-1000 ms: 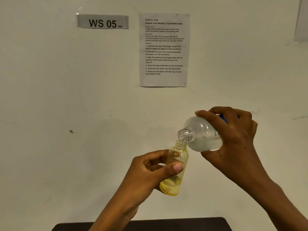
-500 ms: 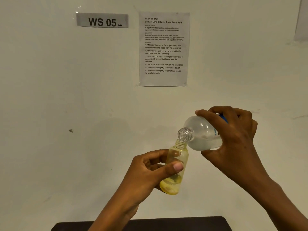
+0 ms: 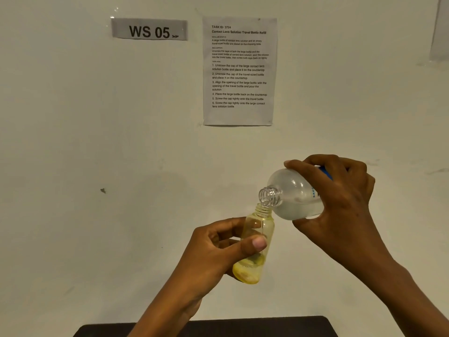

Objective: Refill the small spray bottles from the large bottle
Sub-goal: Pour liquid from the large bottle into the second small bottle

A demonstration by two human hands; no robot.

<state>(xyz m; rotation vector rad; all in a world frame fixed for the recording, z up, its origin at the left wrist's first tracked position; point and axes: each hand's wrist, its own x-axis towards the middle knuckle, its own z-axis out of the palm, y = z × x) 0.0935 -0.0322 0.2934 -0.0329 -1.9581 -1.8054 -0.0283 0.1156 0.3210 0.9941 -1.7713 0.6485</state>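
My left hand (image 3: 213,249) grips a small yellow-tinted bottle (image 3: 255,242), uncapped and nearly upright, with a little liquid at its bottom. My right hand (image 3: 340,205) holds the large clear bottle (image 3: 294,195) tipped to the left, its open threaded neck just above and touching the small bottle's mouth. Clear liquid lies along the large bottle's lower side. Both bottles are held in the air in front of a white wall.
A dark tabletop (image 3: 243,328) shows at the bottom edge, below my hands. On the wall hang a "WS 05" label (image 3: 149,29) and a printed instruction sheet (image 3: 239,71). No caps are in view.
Almost nothing has moved. Both hands keep the same hold, and the large bottle stays tipped over the small bottle's mouth.
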